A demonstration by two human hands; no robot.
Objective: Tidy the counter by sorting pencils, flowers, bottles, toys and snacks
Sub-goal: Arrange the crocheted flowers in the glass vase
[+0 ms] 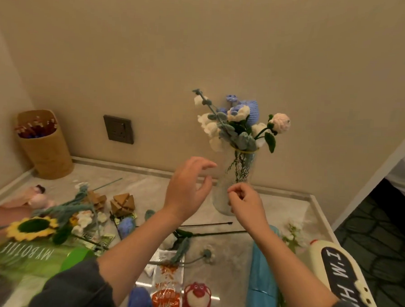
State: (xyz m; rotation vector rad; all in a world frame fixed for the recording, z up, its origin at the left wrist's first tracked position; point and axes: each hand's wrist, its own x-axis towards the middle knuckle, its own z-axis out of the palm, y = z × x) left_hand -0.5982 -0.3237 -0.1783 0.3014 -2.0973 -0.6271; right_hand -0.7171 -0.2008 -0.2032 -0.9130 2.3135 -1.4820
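Grey marble counter point(148, 188). Bamboo cup point(45, 149) w/ pencils at 10 o'clock, glass vase point(220, 199) w/ crochet flowers at 1. Wooden puzzle blocks point(122, 204) approx. centre. Sunflower point(32, 227) at 9, green bottle point(27, 259) at 8. Snack pkt point(167, 285) & pink bear toy point(197, 298) at 6. Blue bottle point(264, 274) at 5, white bottle point(338, 270) at 4.

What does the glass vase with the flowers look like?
The vase is clear glass, standing upright on the counter close to the back wall. A yellow band circles its neck. It holds knitted-looking flowers in blue, white and cream, their green stems showing through the glass. The right hand is in front of it, fingers curled; whether it touches is unclear.
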